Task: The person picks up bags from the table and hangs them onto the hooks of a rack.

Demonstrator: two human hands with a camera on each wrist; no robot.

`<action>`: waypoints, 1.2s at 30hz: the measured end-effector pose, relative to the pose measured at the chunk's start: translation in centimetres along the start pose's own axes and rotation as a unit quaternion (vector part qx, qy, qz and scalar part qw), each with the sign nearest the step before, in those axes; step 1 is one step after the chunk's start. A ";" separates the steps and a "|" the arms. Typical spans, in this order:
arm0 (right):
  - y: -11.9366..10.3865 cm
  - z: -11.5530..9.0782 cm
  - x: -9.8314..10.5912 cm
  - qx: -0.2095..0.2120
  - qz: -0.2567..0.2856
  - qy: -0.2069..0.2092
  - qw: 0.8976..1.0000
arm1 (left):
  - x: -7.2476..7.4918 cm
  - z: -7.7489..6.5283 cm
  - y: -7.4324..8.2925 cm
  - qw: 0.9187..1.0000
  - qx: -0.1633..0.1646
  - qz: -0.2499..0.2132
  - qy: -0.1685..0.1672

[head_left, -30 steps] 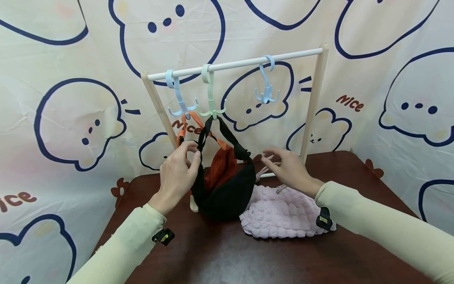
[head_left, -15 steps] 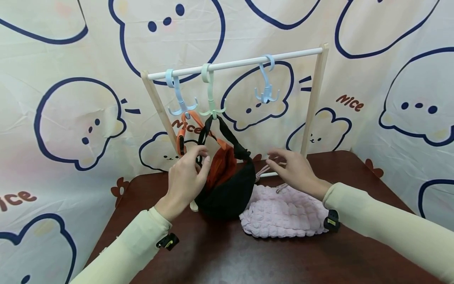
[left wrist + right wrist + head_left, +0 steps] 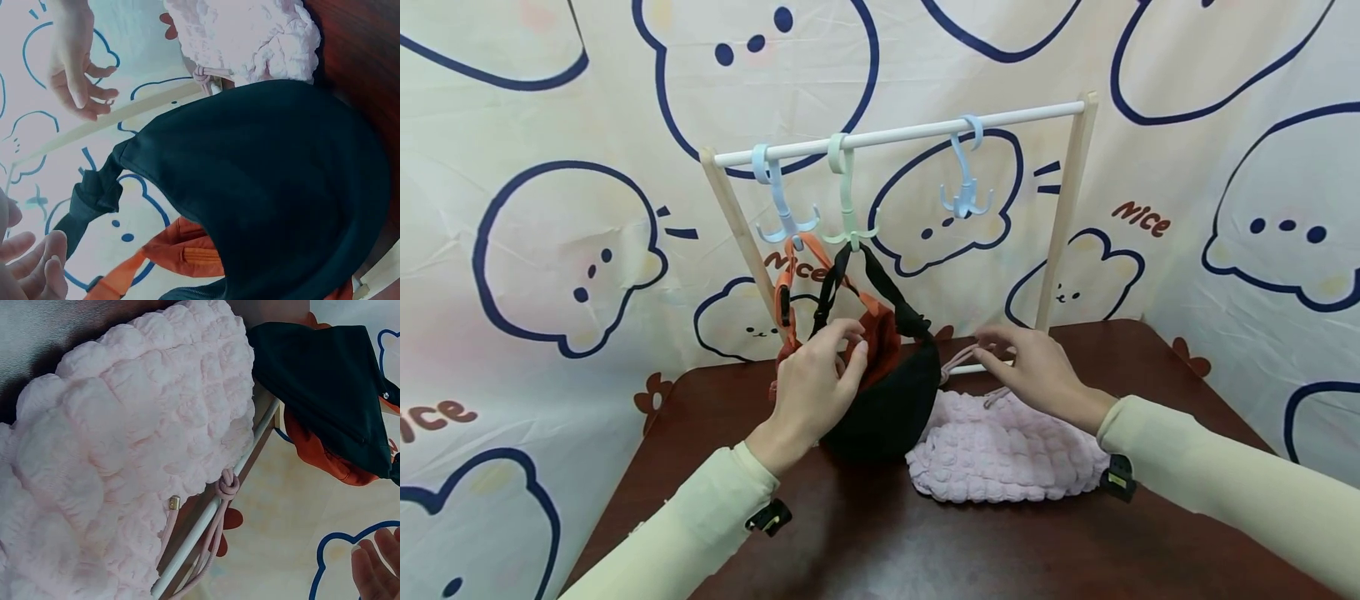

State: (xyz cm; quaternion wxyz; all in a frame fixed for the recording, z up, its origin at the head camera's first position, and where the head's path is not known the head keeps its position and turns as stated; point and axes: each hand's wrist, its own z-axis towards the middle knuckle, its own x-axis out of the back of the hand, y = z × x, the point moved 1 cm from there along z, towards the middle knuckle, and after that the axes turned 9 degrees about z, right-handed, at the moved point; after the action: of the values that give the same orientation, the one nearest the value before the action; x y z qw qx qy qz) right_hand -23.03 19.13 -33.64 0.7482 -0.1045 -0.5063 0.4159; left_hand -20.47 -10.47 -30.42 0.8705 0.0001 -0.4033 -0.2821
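Note:
A black bag (image 3: 887,417) hangs by its knotted strap from a green hook (image 3: 848,204). In front of its left side is my left hand (image 3: 811,383), fingers loosely bent and holding nothing. Behind the black bag, an orange bag (image 3: 880,333) hangs from the left blue hook (image 3: 784,212); much of it is hidden. On the table lies a pink quilted bag (image 3: 1003,450) with thin drawstrings (image 3: 212,531). My right hand (image 3: 1037,367) hovers above this bag, close to the drawstrings. The left wrist view shows the right hand (image 3: 76,69) with relaxed fingers and nothing in them.
The hooks hang on the white bar (image 3: 902,133) of a rack with wooden posts (image 3: 1063,217). Another blue hook (image 3: 964,187) hangs bare towards the right. Behind the dark brown table (image 3: 880,542) is a cloth backdrop (image 3: 572,267) printed with cartoons.
My left hand has come away from the black strap and moved down and right. The right hand has drifted slightly right and down. The bags stay in place.

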 end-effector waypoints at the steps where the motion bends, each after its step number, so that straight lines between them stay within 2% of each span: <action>1: 0.0 -0.1 0.0 0.003 -0.003 0.000 1.000 | -0.1 -0.1 0.1 1.000 0.000 0.000 -0.002; 10: 0.2 -0.7 -0.1 0.013 -0.011 0.001 1.000 | -0.6 -0.6 0.5 1.000 -0.009 -0.004 -0.003; 20: 0.6 -1.4 0.1 -0.001 -0.036 -0.017 0.999 | -1.1 -0.9 0.7 0.999 -0.029 0.006 -0.023; 36: 0.9 -1.8 0.3 0.011 -0.057 -0.024 0.998 | -2.1 -1.7 1.1 0.998 -0.041 0.012 -0.041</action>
State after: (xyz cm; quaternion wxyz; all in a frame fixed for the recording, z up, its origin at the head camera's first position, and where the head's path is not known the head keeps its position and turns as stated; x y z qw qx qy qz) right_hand -21.93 20.45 -34.79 0.7590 -0.0575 -0.5251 0.3806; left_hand -19.85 -8.92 -32.84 0.8560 -0.0520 -0.4266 -0.2873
